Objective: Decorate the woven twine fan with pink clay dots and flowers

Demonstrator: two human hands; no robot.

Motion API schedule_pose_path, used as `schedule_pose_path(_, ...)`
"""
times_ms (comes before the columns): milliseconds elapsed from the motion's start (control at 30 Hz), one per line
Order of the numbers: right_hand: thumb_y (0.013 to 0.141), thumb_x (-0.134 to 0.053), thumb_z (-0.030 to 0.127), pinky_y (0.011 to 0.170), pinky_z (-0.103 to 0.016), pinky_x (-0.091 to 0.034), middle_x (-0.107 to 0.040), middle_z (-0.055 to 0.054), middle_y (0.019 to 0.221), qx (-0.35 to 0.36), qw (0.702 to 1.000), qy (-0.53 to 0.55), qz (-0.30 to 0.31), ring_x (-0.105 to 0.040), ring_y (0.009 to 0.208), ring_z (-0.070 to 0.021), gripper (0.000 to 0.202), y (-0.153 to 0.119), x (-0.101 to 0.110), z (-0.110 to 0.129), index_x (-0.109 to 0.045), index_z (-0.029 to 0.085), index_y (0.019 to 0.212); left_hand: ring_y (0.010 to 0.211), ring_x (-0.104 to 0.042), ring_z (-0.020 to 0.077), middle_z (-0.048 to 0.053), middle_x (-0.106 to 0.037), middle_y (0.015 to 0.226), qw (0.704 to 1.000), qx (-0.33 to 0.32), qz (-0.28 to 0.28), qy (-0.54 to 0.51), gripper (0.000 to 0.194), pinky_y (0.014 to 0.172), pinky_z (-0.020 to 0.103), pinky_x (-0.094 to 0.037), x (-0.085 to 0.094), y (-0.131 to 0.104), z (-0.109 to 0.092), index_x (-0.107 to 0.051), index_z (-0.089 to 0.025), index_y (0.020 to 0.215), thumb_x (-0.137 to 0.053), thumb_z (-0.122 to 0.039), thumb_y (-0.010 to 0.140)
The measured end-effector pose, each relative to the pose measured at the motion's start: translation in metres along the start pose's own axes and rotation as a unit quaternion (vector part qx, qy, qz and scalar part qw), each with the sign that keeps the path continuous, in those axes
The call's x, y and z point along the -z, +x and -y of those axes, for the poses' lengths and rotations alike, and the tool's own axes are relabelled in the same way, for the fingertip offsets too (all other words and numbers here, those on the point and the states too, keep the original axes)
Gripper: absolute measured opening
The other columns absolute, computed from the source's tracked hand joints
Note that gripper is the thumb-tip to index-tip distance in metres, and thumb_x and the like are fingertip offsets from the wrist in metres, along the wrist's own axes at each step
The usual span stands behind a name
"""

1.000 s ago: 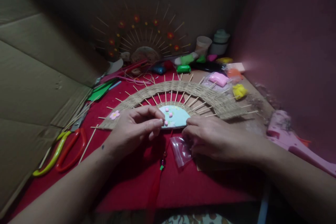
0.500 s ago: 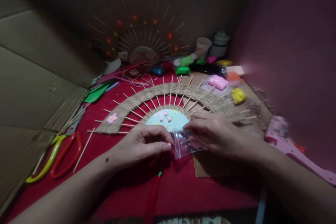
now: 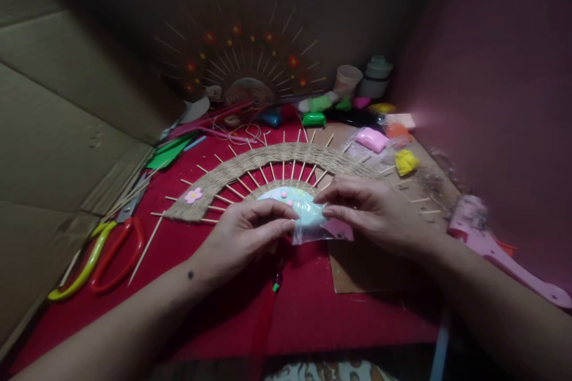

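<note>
Bag [image 3: 324,227]: probably light, limp, slippery | best held by its edges | left hand [image 3: 248,231]: fingers pinching left edge | right hand [image 3: 373,208]: fingers pinching upper edge

Left forearm [image 3: 125,315] and right forearm [image 3: 496,300] reach in over the worktop's [image 3: 214,324] near edge, converging. Left hand [image 3: 245,229]: thumb [image 3: 277,228] and index finger [image 3: 273,207] pinched. Right hand [image 3: 369,208]: opposite, near it, similarly pinched, back of hand upward.
</note>
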State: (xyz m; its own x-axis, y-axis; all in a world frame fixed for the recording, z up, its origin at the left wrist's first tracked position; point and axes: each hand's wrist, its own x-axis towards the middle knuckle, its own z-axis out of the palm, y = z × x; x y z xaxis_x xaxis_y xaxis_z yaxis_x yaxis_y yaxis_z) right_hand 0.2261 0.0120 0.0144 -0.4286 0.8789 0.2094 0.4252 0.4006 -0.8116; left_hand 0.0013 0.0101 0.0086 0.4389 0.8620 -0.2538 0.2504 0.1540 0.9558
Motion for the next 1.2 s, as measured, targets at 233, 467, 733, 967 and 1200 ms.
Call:
schedule_pose_path(233, 0.083, -0.062, 0.016, 0.077, -0.024, -0.049, -0.068, -0.001, 0.088, -0.054, 0.991, 0.126, 0.002, -0.063, 0.083, -0.0119, 0.008, 0.0, -0.001, 0.007, -0.069, 0.016, 0.086, 0.064, -0.059, 0.0108, 0.001, -0.065, 0.07, 0.975, -0.179, -0.057, 0.122, 0.01, 0.058, 0.02, -0.047, -0.006, -0.004, -0.004, -0.07, -0.016, 0.082, -0.062, -0.022, 0.08)
schedule_pose_path(467, 0.085, -0.059, 0.02, 0.066, -0.024, -0.052, -0.063, 0.0, 0.086, -0.116, 0.946, 0.303, 0.023, -0.064, 0.072, -0.0109, 0.013, -0.001, -0.011, 0.011, -0.062, 0.017, 0.098, 0.062, -0.061, 0.01, -0.001, -0.068, 0.069, 0.967, -0.186, -0.102, 0.143, 0.01, 0.057, 0.018, -0.047, -0.013, -0.009, -0.003, -0.069, -0.017, 0.082, -0.059, -0.017, 0.08)
schedule_pose_path(733, 0.083, -0.058, 0.008, 0.059, -0.022, -0.053, -0.067, -0.001, 0.064, -0.178, 0.874, 0.448, 0.067, -0.068, 0.059, -0.0132, 0.034, -0.003, -0.01, 0.01, -0.046, 0.017, 0.114, 0.064, -0.062, 0.0097, 0.0, -0.07, 0.074, 0.968, -0.168, -0.157, 0.101, 0.008, 0.059, 0.017, -0.049, -0.012, -0.007, -0.007, -0.07, -0.018, 0.077, -0.062, -0.017, 0.076)
schedule_pose_path(967, 0.079, -0.063, 0.006, 0.055, -0.018, -0.055, -0.07, -0.002, 0.067, -0.198, 0.87, 0.45, 0.04, -0.07, 0.058, -0.0135, 0.04, -0.001, -0.016, 0.01, -0.046, 0.016, 0.115, 0.061, -0.062, 0.0111, 0.001, -0.069, 0.074, 0.979, -0.132, -0.145, 0.062, 0.008, 0.056, 0.019, -0.05, -0.014, -0.004, -0.006, -0.071, -0.016, 0.077, -0.065, -0.018, 0.073)
schedule_pose_path(1200, 0.079, -0.064, 0.009, 0.056, -0.02, -0.057, -0.069, -0.001, 0.068, -0.202, 0.869, 0.449, 0.04, -0.071, 0.06, -0.0142, 0.041, 0.0, -0.016, 0.011, -0.047, 0.016, 0.115, 0.058, -0.061, 0.0118, 0.002, -0.068, 0.073, 0.981, -0.129, -0.121, 0.075, 0.009, 0.056, 0.022, -0.051, -0.014, -0.003, -0.005, -0.069, -0.015, 0.081, -0.064, -0.021, 0.076)
